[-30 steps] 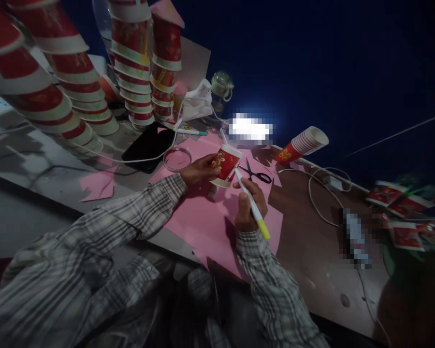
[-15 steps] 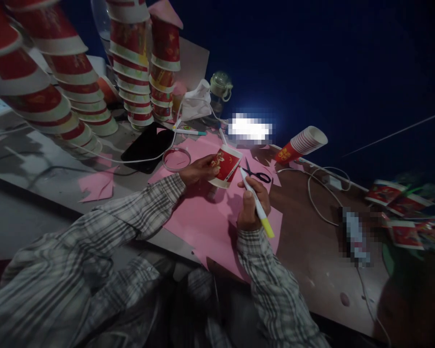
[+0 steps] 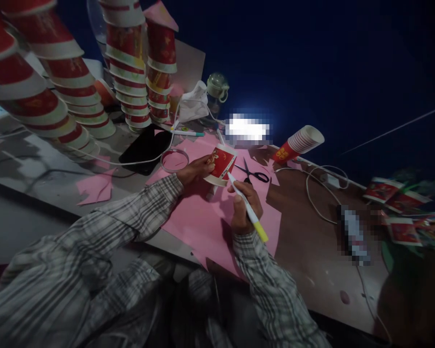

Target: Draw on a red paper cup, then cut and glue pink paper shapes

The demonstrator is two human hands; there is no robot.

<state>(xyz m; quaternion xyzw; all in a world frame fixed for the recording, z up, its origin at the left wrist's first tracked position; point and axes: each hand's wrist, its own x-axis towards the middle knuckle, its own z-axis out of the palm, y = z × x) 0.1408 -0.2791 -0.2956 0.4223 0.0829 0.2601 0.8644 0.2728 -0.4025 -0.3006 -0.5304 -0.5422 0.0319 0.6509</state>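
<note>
My left hand (image 3: 198, 171) grips a red and white paper cup (image 3: 222, 163) by its left side, fingers closed round it. The cup is tipped, its wide pale rim toward me. In my right hand (image 3: 245, 208) is a white marker pen (image 3: 248, 210) with a yellow end; its tip is at the cup's lower right side, and I cannot tell whether it touches. Beneath both hands lies pink paper (image 3: 199, 227). Black-handled scissors (image 3: 255, 175) rest on it, just beyond my right hand.
Tall stacks of red and white cups (image 3: 128, 72) stand at the back left. A black phone (image 3: 145, 147), a tape roll (image 3: 174, 160) and a cable lie nearby. Nested cups (image 3: 299, 143) lean at the back right, beside a bright light (image 3: 247, 128). A power strip (image 3: 354, 234) is further right.
My right hand has moved left and a little down, bringing the marker tip from the cup's right edge to its lower side. The cup has shifted slightly left in my left hand.
</note>
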